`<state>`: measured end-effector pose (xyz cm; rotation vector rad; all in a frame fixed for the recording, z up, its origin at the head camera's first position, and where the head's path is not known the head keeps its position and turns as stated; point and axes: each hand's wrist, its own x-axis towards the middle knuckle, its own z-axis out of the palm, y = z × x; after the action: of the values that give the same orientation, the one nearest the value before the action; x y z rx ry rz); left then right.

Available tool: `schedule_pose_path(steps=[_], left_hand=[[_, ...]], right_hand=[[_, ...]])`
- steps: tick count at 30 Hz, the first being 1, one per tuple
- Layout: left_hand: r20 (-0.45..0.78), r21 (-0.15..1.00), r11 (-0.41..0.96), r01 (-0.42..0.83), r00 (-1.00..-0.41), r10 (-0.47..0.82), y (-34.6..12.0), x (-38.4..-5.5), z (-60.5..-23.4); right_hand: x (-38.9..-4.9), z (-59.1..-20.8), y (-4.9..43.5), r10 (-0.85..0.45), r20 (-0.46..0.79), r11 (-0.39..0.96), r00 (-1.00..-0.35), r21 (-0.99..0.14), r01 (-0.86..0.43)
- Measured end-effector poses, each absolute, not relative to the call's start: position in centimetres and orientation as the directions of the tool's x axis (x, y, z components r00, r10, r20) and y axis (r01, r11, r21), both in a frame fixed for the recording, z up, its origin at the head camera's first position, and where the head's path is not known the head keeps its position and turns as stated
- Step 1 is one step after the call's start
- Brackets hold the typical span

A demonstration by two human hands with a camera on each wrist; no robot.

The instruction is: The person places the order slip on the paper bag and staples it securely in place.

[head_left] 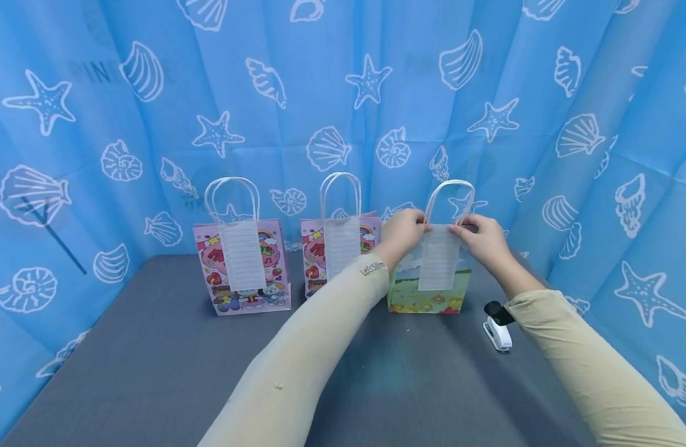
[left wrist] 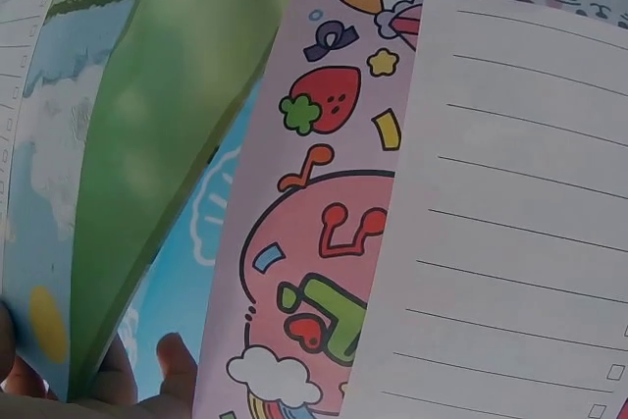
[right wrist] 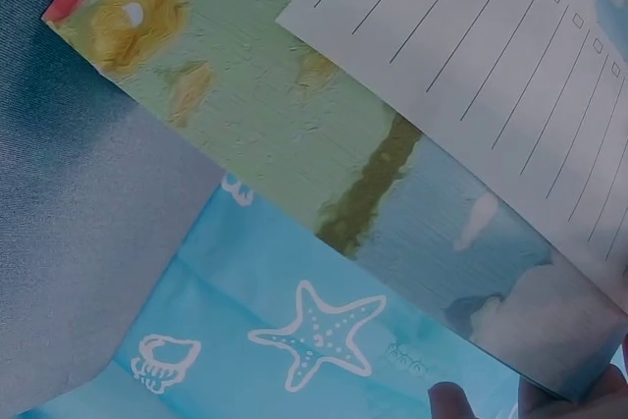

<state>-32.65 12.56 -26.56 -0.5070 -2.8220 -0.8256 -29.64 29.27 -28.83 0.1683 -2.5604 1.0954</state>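
A paper gift bag (head_left: 401, 288) with a painted meadow and flowers stands upright at the right, its white handles (head_left: 452, 182) raised. A lined paper sheet (head_left: 437, 261) hangs down its front from the rim. My left hand (head_left: 404, 230) pinches the bag's rim at the sheet's upper left corner. At the upper right corner, my right hand (head_left: 485, 239) pinches sheet and rim together. Seen from the left wrist, some left fingers (left wrist: 118, 375) lie behind the bag's green side. The right wrist view shows right fingertips (right wrist: 451, 404) only at its lower edge.
Two pink cartoon gift bags stand to the left: one (head_left: 275, 288) farthest left, another (head_left: 311, 264) in the middle, partly behind my left arm. Each has a lined sheet on its front. A white stapler (head_left: 498, 336) lies on the grey table (head_left: 153, 372). Behind hangs a blue shell-print curtain (head_left: 331, 81).
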Motion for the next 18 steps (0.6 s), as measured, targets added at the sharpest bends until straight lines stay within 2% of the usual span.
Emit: schedule_pose_path(steps=[5,10,14,18], left_hand=[[0.232,0.454,0.827,0.332,-0.940,0.250,13.0,-32.7,-26.5],[0.225,0.456,0.830,0.320,-0.944,0.240,13.2,-32.7,-26.6],[0.230,0.518,0.794,0.319,-0.946,0.230,13.1,-32.7,-26.8],[0.223,0.632,0.706,0.320,-0.947,0.229,13.0,-32.6,-27.0]], right_hand=[[-29.5,-28.7,29.4,0.046,0.338,0.678,-0.940,-0.702,-0.219],[-28.7,-28.9,29.9,0.160,0.342,0.592,-0.926,-0.784,-0.187],[-27.5,-29.6,30.7,0.253,0.316,0.560,-0.914,-0.819,-0.128],[-26.1,-31.0,32.3,0.242,0.208,0.584,-0.948,-0.811,-0.029]])
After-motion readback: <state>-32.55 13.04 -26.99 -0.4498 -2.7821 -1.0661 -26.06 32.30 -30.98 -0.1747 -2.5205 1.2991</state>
